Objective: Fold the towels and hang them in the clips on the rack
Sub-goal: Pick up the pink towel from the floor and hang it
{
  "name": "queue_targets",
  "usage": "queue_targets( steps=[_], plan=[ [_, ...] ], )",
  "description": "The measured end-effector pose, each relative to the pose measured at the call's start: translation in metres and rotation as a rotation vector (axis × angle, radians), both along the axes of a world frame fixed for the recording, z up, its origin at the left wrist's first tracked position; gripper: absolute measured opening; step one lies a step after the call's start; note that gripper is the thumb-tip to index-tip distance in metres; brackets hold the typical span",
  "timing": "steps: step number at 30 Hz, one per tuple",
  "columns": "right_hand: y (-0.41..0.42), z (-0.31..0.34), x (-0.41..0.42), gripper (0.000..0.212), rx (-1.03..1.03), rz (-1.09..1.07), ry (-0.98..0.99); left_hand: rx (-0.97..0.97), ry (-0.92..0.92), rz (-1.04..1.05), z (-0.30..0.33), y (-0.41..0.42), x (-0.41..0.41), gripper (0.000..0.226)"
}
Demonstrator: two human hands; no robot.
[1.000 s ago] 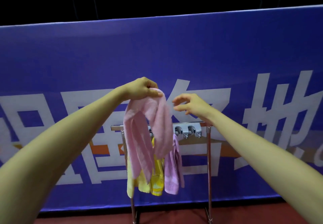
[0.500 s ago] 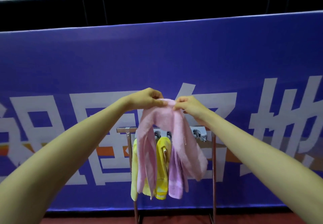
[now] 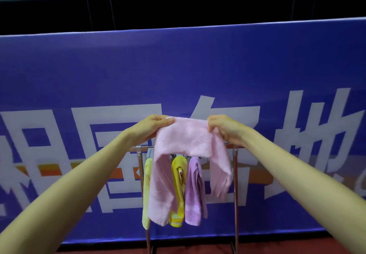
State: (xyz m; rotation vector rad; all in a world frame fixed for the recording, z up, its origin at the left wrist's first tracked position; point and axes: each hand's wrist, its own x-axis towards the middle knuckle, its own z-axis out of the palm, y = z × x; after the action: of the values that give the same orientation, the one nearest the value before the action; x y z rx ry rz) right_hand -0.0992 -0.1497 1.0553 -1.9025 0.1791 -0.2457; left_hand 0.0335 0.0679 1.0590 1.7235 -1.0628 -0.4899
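Fingers [image 3: 166, 120] of both hands pinching pink towel [image 3: 184, 134], left hand [image 3: 152, 125] and right hand [image 3: 225, 127] at top corners. Held up before rack [image 3: 235, 174]; yellow towel [image 3: 178, 184] and purple towel [image 3: 195, 190] hanging behind.

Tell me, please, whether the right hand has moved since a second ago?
Yes. The right hand has closed onto the pink towel and shifted right along the rack's top bar, stretching it away from the left hand.

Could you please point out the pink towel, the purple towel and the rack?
pink towel [image 3: 184, 134]: head view, its stretched upper span.
purple towel [image 3: 195, 190]: head view, its hanging middle.
rack [image 3: 235, 194]: head view, its right upright.
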Motion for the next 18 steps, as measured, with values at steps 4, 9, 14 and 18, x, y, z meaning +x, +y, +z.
queue_targets(
  steps=[4, 9, 14, 18],
  plan=[
    [-0.002, -0.011, -0.004, 0.011, -0.039, 0.264, 0.102, 0.016, -0.043, -0.044, 0.005, -0.015, -0.015, 0.037],
    [-0.006, -0.022, -0.005, 0.014, 0.038, 0.233, 0.02, 0.097, -0.104, -0.03, -0.003, -0.028, -0.026, 0.041],
    [-0.014, -0.03, -0.006, 0.012, 0.014, 0.245, 0.015, 0.136, -0.081, -0.003, -0.02, -0.04, -0.028, 0.022],
    [-0.024, -0.04, -0.001, 0.014, 0.012, 0.184, 0.013, 0.199, -0.15, 0.059, -0.028, -0.055, -0.025, 0.032]
  ],
)
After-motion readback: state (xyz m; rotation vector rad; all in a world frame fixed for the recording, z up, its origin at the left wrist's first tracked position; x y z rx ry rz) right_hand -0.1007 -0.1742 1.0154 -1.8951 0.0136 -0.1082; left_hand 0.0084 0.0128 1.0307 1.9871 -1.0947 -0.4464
